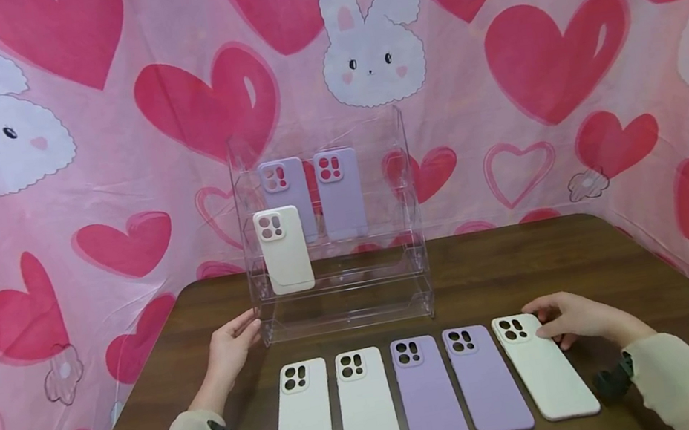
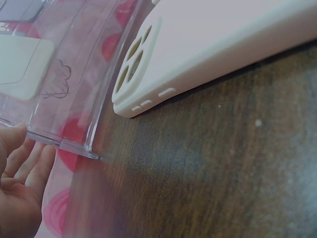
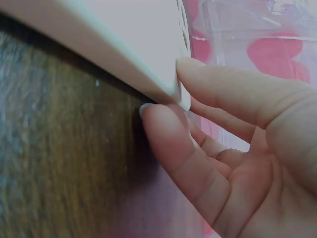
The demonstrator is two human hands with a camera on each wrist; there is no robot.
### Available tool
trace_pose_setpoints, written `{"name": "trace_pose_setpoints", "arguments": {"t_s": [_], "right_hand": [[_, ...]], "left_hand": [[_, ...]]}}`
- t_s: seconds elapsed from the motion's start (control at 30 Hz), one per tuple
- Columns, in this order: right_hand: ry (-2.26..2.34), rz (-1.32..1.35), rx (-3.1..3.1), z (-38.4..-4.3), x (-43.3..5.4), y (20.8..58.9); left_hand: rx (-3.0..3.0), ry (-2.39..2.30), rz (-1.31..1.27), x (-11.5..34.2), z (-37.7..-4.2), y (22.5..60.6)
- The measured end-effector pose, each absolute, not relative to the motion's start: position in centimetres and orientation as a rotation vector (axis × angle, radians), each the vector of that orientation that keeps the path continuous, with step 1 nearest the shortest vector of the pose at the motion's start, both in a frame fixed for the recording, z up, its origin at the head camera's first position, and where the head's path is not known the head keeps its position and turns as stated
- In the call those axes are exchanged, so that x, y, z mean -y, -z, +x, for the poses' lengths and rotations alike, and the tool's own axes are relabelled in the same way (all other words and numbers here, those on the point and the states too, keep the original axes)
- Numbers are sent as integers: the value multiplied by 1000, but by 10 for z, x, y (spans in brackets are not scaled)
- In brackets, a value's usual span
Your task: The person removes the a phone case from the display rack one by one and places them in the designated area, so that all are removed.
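Observation:
My left hand is at the lower left side of a clear tiered display stand, its fingertips touching the side edge with fingers fairly straight. In the left wrist view the thumb and fingers meet that edge. At the right end of the front row, my right hand pinches the upper right corner of a white phone case. The right wrist view shows the thumb and a finger on either side of the corner of this case, which lies close to the table.
Left of it lie two purple cases and two white cases in a row. A white case stands on a lower tier, with two purple cases higher up. Behind the brown table hangs a pink heart-and-rabbit cloth.

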State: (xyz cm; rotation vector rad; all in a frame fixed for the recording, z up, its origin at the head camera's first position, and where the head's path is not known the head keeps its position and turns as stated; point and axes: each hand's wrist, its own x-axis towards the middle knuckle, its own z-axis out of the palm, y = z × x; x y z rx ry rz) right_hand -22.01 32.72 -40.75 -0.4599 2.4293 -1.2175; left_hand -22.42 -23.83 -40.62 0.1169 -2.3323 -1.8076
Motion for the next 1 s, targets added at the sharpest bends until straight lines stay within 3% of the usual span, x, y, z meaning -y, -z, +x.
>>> {"name": "trace_pose_setpoints", "arguments": {"t_s": [0.47,1.0], "right_hand": [[1223,-417,-2452,-221,-327,405],[1329,-553,-2542,-236,-309,365]], "left_hand": [[2330,1813,102,239,-224,408],[2315,1815,103,239,-225,409]]}}
